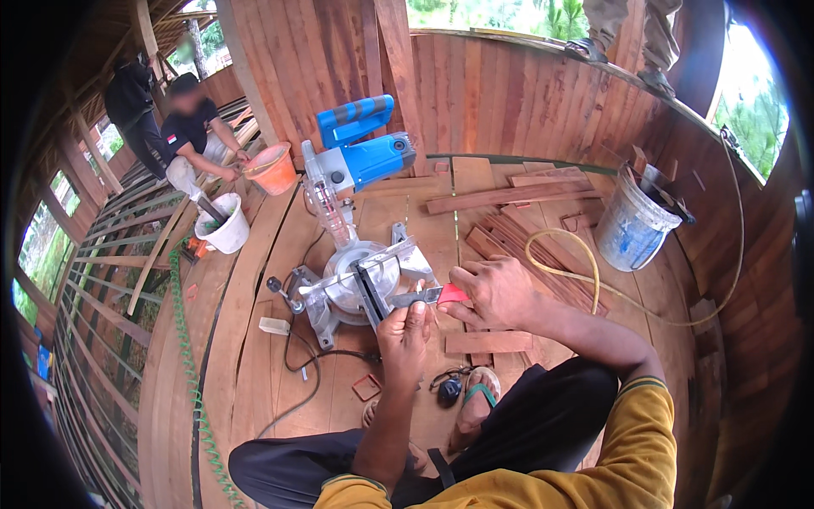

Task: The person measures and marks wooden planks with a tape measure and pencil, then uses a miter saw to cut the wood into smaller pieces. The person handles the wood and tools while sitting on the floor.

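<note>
My right hand (496,288) grips a red-handled tool (451,293) with a flat grey blade, held across a slotted dark metal bar (370,290). My left hand (401,339) is closed at the bar's lower end, thumb up beside the blade. Both hands are over the front of a blue mitre saw (373,159) with a silver base (331,310), standing on the plank floor. Whatever else my left fingers hold is hidden.
A co-worker (197,127) crouches by an orange bucket (267,174) and white bucket (222,237); another person (127,102) stands behind. Legs (657,47) are on the right ledge. Cut boards (500,191), a paint bucket (632,225), hose (595,288) and open floor joists (110,339) surround me.
</note>
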Available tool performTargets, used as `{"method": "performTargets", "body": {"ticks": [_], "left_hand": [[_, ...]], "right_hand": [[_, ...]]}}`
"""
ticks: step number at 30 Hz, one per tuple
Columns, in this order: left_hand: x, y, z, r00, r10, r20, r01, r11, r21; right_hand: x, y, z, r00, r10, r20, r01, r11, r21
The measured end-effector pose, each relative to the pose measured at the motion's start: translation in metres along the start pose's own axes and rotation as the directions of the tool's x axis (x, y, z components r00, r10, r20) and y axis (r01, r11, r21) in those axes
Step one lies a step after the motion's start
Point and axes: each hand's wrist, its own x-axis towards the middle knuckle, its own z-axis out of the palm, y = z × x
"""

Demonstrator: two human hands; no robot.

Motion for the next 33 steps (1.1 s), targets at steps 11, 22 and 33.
{"method": "performTargets", "body": {"ticks": [11,22,33], "left_hand": [[0.005,-0.003,0.0,0.994,-0.095,-0.057,0.095,0.996,-0.006],[0.004,0.005,-0.01,0.932,-0.212,0.293,0.335,0.812,-0.478],[0.0,0.015,-0.003,0.96,-0.147,0.238,0.216,0.93,-0.298]], "right_hand": [[0.005,0.001,0.003,0.984,0.173,0.034,-0.175,0.983,0.048],[0.005,0.003,-0.012,0.978,-0.033,0.204,0.018,0.997,0.075],[0.004,0.0,-0.011,0.993,-0.048,0.109,0.041,0.997,0.067]]}}
